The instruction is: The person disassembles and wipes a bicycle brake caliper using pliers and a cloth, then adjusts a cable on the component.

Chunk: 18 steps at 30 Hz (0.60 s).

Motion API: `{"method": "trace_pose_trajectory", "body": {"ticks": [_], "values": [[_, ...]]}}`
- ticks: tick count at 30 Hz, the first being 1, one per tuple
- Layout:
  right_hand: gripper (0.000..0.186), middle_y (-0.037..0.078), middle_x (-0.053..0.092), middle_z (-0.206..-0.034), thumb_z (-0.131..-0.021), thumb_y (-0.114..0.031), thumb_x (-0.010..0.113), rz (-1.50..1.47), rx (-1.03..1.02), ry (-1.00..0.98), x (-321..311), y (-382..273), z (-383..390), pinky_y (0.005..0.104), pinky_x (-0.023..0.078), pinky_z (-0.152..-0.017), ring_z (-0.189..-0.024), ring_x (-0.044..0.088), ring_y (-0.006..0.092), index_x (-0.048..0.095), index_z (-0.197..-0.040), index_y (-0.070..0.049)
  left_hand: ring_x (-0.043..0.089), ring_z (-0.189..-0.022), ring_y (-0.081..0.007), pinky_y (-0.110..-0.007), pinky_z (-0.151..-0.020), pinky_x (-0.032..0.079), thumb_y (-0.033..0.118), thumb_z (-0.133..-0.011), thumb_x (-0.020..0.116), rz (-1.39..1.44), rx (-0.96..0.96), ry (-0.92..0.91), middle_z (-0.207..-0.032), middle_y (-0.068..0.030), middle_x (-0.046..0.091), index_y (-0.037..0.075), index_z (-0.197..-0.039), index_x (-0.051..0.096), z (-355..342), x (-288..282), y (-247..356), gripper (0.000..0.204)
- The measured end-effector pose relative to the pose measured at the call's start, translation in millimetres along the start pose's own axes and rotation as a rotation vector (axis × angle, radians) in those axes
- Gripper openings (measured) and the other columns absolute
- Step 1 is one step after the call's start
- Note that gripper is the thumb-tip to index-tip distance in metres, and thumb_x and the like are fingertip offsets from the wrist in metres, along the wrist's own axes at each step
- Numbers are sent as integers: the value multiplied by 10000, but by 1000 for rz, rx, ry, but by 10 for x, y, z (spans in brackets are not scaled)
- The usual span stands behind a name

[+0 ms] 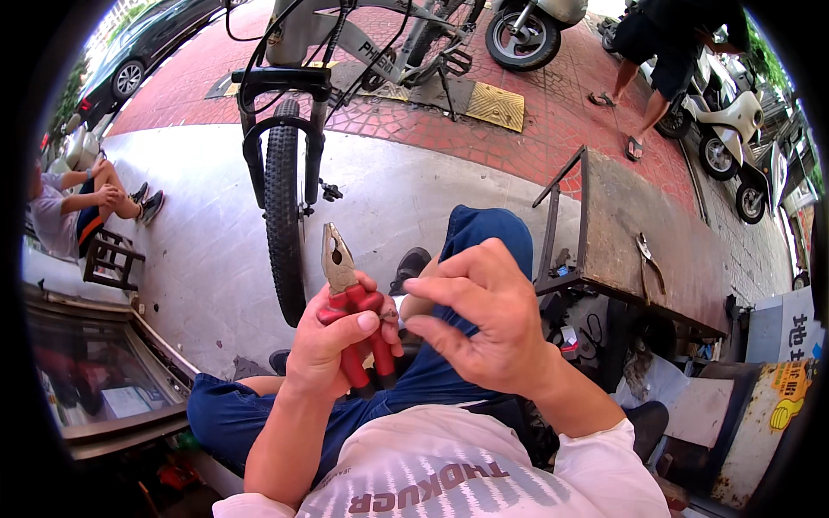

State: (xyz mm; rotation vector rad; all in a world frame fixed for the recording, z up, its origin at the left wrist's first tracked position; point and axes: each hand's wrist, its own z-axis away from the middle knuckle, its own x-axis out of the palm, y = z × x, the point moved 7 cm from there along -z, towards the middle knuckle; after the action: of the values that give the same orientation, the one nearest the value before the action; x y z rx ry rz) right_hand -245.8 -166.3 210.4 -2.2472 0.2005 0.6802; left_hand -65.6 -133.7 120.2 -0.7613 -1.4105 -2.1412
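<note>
Red-handled pliers, partly hidden — left hand around them, bicycle cropped above

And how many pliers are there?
2: the red-handled pliers are in the left hand, and a second pair lies on the bench off to the right. More could be hidden under that bench.

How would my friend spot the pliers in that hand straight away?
Find the bike's front wheel on the pale floor. In the picture, just right of its lower end, the left hand holds red-handled pliers, nose up. Being held sets them apart from the other pliers, which lie on the table.
</note>
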Motion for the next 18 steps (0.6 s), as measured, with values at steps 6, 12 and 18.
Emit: {"method": "trace_pose_trajectory", "body": {"ticks": [6, 12, 18], "values": [[177, 34, 636, -881, -785, -141, 841, -17, -1, 17, -241, -59, 23, 388, 412, -714, -843, 589, 252, 761, -935, -94, 733, -827, -242, -418, -717, 649, 78, -878, 783, -170, 20, -20, -1029, -119, 640, 28, -1244, 531, 4, 407, 86, 447], [172, 43, 654, -855, -780, -90, 863, -71, 13, 141, -685, 64, 260, 360, 462, -704, -798, 612, 241, 777, -929, -97, 728, -813, -237, -401, -700, 647, 96, -892, 779, -282, -29, -116, -1013, -126, 660, 8, -1230, 533, -116, 993, -74, 427], [60, 42, 667, -836, -867, -40, 801, 246, 438, 530, -1976, 1267, 1098, 293, 472, -621, -670, 583, 143, 761, -911, -32, 716, -836, -226, -401, -696, 637, 160, -971, 700, -422, -201, -127, -1079, -160, 688, 20, -1252, 529, -816, 1726, -687, 357]]}}
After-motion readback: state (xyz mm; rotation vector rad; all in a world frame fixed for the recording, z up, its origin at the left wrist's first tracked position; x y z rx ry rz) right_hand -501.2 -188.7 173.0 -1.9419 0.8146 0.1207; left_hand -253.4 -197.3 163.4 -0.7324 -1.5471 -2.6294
